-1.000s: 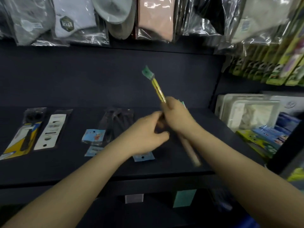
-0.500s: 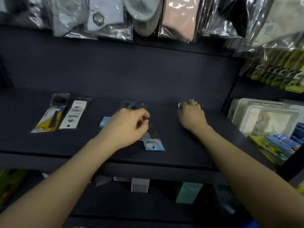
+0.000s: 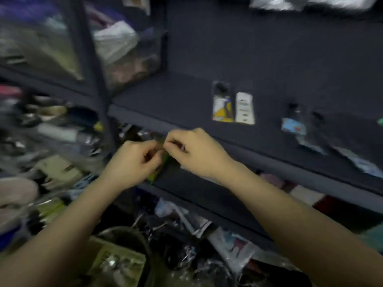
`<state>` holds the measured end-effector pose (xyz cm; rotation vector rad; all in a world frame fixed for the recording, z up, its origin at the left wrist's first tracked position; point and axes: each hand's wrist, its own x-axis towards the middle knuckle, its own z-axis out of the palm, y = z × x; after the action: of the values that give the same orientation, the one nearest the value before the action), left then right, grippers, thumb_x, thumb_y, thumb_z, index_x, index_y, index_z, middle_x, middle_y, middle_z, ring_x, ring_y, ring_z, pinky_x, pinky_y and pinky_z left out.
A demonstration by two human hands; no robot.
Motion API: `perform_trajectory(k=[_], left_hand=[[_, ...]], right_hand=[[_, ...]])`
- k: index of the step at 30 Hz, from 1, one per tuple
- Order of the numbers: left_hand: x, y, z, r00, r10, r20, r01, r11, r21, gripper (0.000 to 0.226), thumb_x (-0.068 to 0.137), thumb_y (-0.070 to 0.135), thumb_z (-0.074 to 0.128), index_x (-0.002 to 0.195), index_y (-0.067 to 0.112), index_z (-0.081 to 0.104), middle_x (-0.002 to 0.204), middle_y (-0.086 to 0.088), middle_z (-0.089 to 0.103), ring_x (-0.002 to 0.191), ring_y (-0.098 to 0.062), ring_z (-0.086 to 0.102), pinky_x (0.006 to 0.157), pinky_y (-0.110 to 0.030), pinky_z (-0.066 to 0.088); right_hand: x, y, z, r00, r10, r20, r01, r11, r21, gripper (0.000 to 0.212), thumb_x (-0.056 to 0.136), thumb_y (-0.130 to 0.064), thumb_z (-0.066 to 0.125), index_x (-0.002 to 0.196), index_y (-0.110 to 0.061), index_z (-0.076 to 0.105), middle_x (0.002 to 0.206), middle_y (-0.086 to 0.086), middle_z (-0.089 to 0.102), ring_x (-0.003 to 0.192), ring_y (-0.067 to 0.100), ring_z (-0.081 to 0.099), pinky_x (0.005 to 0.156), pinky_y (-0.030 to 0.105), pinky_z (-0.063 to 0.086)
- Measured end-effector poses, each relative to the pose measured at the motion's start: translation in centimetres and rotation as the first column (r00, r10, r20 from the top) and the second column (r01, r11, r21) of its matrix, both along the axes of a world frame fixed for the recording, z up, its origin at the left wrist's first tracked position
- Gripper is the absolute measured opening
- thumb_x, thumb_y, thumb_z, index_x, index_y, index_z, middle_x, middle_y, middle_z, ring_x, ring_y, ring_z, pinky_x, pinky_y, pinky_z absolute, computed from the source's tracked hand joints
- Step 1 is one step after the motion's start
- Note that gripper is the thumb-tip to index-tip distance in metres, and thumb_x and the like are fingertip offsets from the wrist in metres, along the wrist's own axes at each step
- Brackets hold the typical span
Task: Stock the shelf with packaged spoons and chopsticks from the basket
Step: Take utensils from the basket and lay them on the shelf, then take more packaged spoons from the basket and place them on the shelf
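Observation:
The view is blurred by motion. My left hand [image 3: 134, 162] and my right hand [image 3: 196, 152] meet in front of the dark shelf's [image 3: 186, 96] front edge. Both have curled fingers pinching a narrow green package [image 3: 155, 175] that hangs between them; its contents are hidden. On the shelf lie a yellow-and-white package [image 3: 222, 108], a white package [image 3: 245, 107], blue-labelled packages [image 3: 294, 125] and clear packages [image 3: 356, 160] further right. A green basket [image 3: 116, 264] with wrapped items and a dark arched handle sits at the bottom left, below my left forearm.
A dark upright post [image 3: 97, 79] divides this shelf from a crowded shelving bay on the left. Shiny wrapped goods [image 3: 186, 235] fill the lower shelf under my arms. Bagged items hang along the top right.
The view has swung left and down. My hands left the shelf surface, where the chopstick pack was set down, and came together at its front edge on a green package.

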<state>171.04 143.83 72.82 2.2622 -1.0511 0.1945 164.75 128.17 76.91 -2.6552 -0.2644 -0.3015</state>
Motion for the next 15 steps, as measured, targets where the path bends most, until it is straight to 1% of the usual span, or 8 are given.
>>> perform_trajectory(k=[2, 4, 6, 8, 11, 12, 14, 15], left_hand=[[2.7, 5.8, -3.0, 0.985, 0.098, -0.144, -0.087, 0.993, 0.077, 0.023, 0.083, 0.033, 0.046, 0.085, 0.016, 0.063, 0.067, 0.004, 0.062, 0.065, 0.002, 0.057, 0.056, -0.017, 0.034], [4.9, 11.5, -6.7, 0.943, 0.202, -0.263, -0.158, 0.971, 0.178, 0.019, 0.088, 0.019, 0.052, 0.101, 0.011, 0.064, 0.089, -0.007, 0.069, 0.083, -0.022, 0.063, 0.064, -0.025, 0.037], [5.9, 16.4, -10.6, 0.890, 0.288, -0.353, -0.191, 0.940, 0.283, 0.021, 0.090, 0.017, 0.051, 0.106, 0.011, 0.062, 0.095, -0.010, 0.069, 0.088, -0.027, 0.063, 0.067, -0.027, 0.040], [6.1, 20.3, -15.0, 0.850, 0.331, -0.411, -0.174, 0.911, 0.374, 0.022, 0.090, 0.017, 0.049, 0.107, 0.010, 0.061, 0.098, -0.012, 0.069, 0.089, -0.029, 0.063, 0.071, -0.031, 0.044], [4.9, 24.4, -22.1, 0.784, 0.390, -0.483, -0.148, 0.873, 0.465, 0.027, 0.090, 0.019, 0.045, 0.106, 0.006, 0.062, 0.100, -0.017, 0.068, 0.094, -0.034, 0.063, 0.077, -0.035, 0.045], [4.4, 25.4, -24.6, 0.763, 0.413, -0.497, -0.152, 0.862, 0.484, 0.036, 0.088, 0.028, 0.040, 0.104, 0.004, 0.062, 0.099, -0.019, 0.067, 0.093, -0.036, 0.063, 0.077, -0.036, 0.045], [3.5, 27.2, -30.3, 0.706, 0.415, -0.574, -0.096, 0.859, 0.502, 0.064, 0.076, 0.047, 0.023, 0.102, 0.003, 0.062, 0.098, -0.022, 0.067, 0.092, -0.037, 0.063, 0.080, -0.039, 0.048], [2.9, 27.9, -33.0, 0.654, 0.435, -0.619, -0.059, 0.845, 0.532, 0.066, 0.075, 0.049, 0.021, 0.104, 0.005, 0.061, 0.101, -0.022, 0.067, 0.095, -0.036, 0.062, 0.083, -0.039, 0.048]], right_hand=[[2.8, 4.9, -2.9, 0.992, 0.033, -0.122, -0.038, 0.999, -0.034, 0.025, 0.095, -0.030, 0.045, 0.092, -0.014, 0.063, 0.078, 0.008, 0.068, 0.070, 0.026, 0.062, 0.062, 0.042, 0.052], [5.3, 9.6, -6.5, 0.963, 0.061, -0.263, -0.074, 0.996, -0.042, 0.025, 0.096, -0.031, 0.044, 0.087, -0.013, 0.059, 0.079, 0.008, 0.066, 0.073, 0.026, 0.061, 0.063, 0.039, 0.052], [7.5, 13.5, -10.9, 0.910, 0.081, -0.408, -0.101, 0.994, -0.029, 0.022, 0.097, -0.029, 0.042, 0.080, -0.017, 0.050, 0.076, 0.006, 0.059, 0.072, 0.026, 0.057, 0.060, 0.035, 0.044], [8.7, 16.5, -16.2, 0.822, 0.088, -0.563, -0.109, 0.994, -0.004, 0.025, 0.098, -0.026, 0.040, 0.077, -0.016, 0.047, 0.074, 0.010, 0.055, 0.068, 0.029, 0.052, 0.059, 0.035, 0.038], [8.9, 20.0, -25.5, 0.699, 0.107, -0.707, -0.120, 0.992, 0.032, 0.025, 0.097, -0.020, 0.041, 0.074, -0.014, 0.048, 0.076, 0.014, 0.055, 0.069, 0.029, 0.051, 0.066, 0.039, 0.040], [8.7, 20.9, -28.7, 0.656, 0.094, -0.749, -0.121, 0.992, 0.018, 0.021, 0.096, -0.019, 0.042, 0.079, -0.012, 0.053, 0.084, 0.016, 0.060, 0.079, 0.031, 0.056, 0.072, 0.039, 0.043], [7.9, 22.3, -35.2, 0.544, 0.051, -0.837, -0.132, 0.991, -0.026, 0.025, 0.096, -0.022, 0.042, 0.103, -0.004, 0.059, 0.107, 0.019, 0.063, 0.103, 0.032, 0.058, 0.083, 0.035, 0.044], [7.4, 22.8, -38.4, 0.484, 0.025, -0.875, -0.148, 0.988, -0.053, 0.031, 0.096, -0.025, 0.042, 0.112, -0.003, 0.057, 0.115, 0.018, 0.061, 0.110, 0.031, 0.056, 0.088, 0.033, 0.044]])
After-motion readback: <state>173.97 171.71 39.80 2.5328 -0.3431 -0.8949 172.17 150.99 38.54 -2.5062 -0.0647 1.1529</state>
